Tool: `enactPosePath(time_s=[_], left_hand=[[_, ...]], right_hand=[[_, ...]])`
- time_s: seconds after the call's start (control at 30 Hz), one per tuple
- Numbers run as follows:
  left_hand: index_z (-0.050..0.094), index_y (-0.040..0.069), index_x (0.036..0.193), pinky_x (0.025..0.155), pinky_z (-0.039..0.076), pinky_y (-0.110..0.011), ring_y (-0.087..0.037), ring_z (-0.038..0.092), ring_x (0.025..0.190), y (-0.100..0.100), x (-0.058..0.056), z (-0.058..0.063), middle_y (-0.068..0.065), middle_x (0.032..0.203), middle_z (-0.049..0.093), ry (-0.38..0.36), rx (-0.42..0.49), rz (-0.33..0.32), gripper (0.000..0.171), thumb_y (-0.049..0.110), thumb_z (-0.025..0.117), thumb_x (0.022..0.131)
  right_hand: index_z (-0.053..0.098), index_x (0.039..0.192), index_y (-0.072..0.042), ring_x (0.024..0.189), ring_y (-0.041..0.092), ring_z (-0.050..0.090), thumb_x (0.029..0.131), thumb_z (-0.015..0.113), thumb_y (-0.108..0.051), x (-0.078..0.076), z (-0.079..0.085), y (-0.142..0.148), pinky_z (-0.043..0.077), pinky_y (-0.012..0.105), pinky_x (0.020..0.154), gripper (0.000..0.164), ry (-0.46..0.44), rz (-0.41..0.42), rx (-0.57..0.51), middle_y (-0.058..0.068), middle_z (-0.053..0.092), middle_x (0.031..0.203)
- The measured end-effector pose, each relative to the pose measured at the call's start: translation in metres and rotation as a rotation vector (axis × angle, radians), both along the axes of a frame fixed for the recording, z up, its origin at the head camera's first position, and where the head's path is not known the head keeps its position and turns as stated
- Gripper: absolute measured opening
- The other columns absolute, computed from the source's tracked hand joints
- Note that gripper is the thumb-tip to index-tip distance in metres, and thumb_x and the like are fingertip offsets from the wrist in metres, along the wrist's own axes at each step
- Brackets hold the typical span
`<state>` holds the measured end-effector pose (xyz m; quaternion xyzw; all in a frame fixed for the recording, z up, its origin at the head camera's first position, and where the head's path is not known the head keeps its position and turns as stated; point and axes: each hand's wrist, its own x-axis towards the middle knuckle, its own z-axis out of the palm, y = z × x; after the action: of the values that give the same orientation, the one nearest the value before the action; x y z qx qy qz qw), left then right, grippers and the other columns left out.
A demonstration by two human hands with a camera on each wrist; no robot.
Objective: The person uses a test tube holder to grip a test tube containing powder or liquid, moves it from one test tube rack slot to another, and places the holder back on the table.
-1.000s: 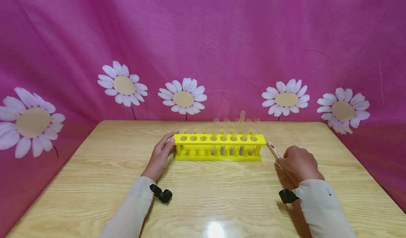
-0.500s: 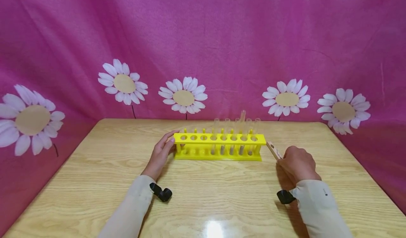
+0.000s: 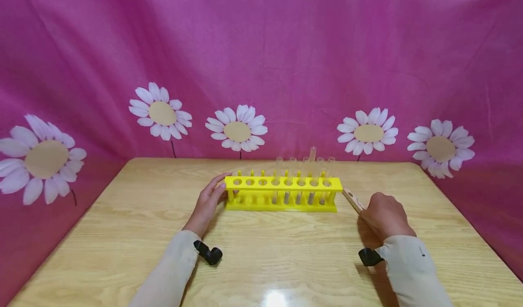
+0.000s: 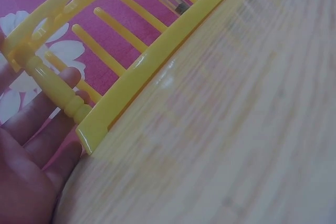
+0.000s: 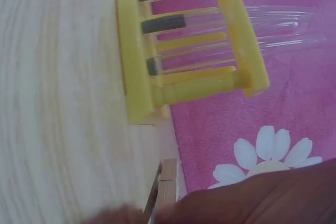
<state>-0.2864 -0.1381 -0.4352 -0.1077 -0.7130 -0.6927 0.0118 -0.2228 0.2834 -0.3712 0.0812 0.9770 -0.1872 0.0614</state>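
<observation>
Two hands at a yellow test tube rack on a wooden desk.

The yellow rack [image 3: 283,193] stands upright near the middle of the desk [image 3: 122,234], with clear test tubes [image 3: 304,180] in the holes toward its right end. The left hand [image 3: 208,202] rests against the rack's left end, fingers straight and relaxed, touching the end post. The right hand [image 3: 384,216] sits just beside the rack's right end, fingers curled round a wooden test tube holder [image 3: 352,199] whose tip points toward the rack without touching it. A pink cloth printed with white daisies [image 3: 237,130] hangs behind the desk.
</observation>
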Motion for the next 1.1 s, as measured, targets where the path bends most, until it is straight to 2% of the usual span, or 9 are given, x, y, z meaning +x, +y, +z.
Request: enactPosePath(time_s=[0.2,0.3,0.4,0.5,0.67,0.8,0.93,1.1], left_hand=[[0.046,0.014,0.143,0.106,0.038,-0.044,-0.035,0.054,0.118,0.000,0.001,0.001,-0.013,0.139,0.049,-0.015,0.039,-0.032,0.041,0.027,0.043,0.105],[0.044,0.008,0.144,0.107,0.037,-0.047,-0.040,0.051,0.119,0.002,0.007,0.010,-0.017,0.140,0.048,-0.018,0.048,-0.048,0.041,0.021,0.041,0.105],[0.043,0.004,0.144,0.106,0.037,-0.049,-0.045,0.050,0.119,0.003,0.013,0.020,-0.020,0.138,0.049,-0.012,0.051,-0.051,0.041,0.018,0.040,0.105],[0.043,0.004,0.144,0.106,0.037,-0.049,-0.045,0.050,0.119,0.003,0.016,0.025,-0.019,0.139,0.049,-0.008,0.037,-0.047,0.042,0.019,0.040,0.105],[0.044,0.005,0.144,0.107,0.036,-0.050,-0.045,0.050,0.120,0.002,0.016,0.025,-0.015,0.142,0.047,-0.016,0.021,-0.041,0.042,0.021,0.041,0.105],[0.043,0.004,0.143,0.106,0.037,-0.050,-0.045,0.050,0.119,0.001,0.016,0.025,-0.016,0.141,0.048,-0.009,0.027,-0.038,0.042,0.020,0.040,0.105],[0.044,0.004,0.143,0.106,0.037,-0.049,-0.043,0.052,0.118,0.000,0.017,0.026,-0.015,0.142,0.047,0.000,0.021,-0.037,0.042,0.020,0.041,0.105],[0.046,0.007,0.142,0.104,0.040,-0.046,-0.037,0.056,0.115,-0.001,0.005,0.007,-0.011,0.139,0.050,0.032,0.028,-0.024,0.044,0.029,0.045,0.104]], right_hand=[[0.066,0.085,0.006,0.064,0.026,0.050,0.087,0.063,-0.016,0.000,0.004,0.009,0.042,0.035,0.055,0.022,0.049,-0.007,-0.060,0.010,0.058,0.070],[0.063,0.092,0.007,0.067,0.027,0.050,0.092,0.058,-0.017,0.001,0.010,0.013,0.042,0.035,0.056,0.025,0.077,-0.019,-0.081,0.012,0.059,0.075],[0.059,0.096,0.008,0.066,0.028,0.050,0.095,0.055,-0.017,0.003,0.019,0.010,0.040,0.035,0.054,0.025,0.163,-0.014,-0.085,0.014,0.058,0.075],[0.056,0.097,0.007,0.066,0.029,0.049,0.094,0.052,-0.017,0.005,0.032,-0.001,0.038,0.035,0.053,0.025,0.288,-0.012,-0.081,0.015,0.057,0.075],[0.055,0.103,0.008,0.069,0.031,0.049,0.096,0.051,-0.017,0.005,0.056,-0.028,0.039,0.035,0.054,0.027,0.455,-0.055,-0.124,0.019,0.056,0.082],[0.055,0.110,0.009,0.075,0.032,0.047,0.097,0.054,-0.019,0.006,0.073,-0.050,0.044,0.032,0.053,0.031,0.488,-0.093,-0.201,0.021,0.052,0.092],[0.059,0.110,0.009,0.076,0.031,0.049,0.095,0.059,-0.020,0.009,0.085,-0.069,0.046,0.028,0.052,0.033,0.503,-0.086,-0.249,0.021,0.053,0.095],[0.060,0.112,0.006,0.071,0.028,0.050,0.094,0.061,-0.021,0.013,0.093,-0.089,0.046,0.027,0.050,0.032,0.519,-0.066,-0.296,0.021,0.058,0.099]])
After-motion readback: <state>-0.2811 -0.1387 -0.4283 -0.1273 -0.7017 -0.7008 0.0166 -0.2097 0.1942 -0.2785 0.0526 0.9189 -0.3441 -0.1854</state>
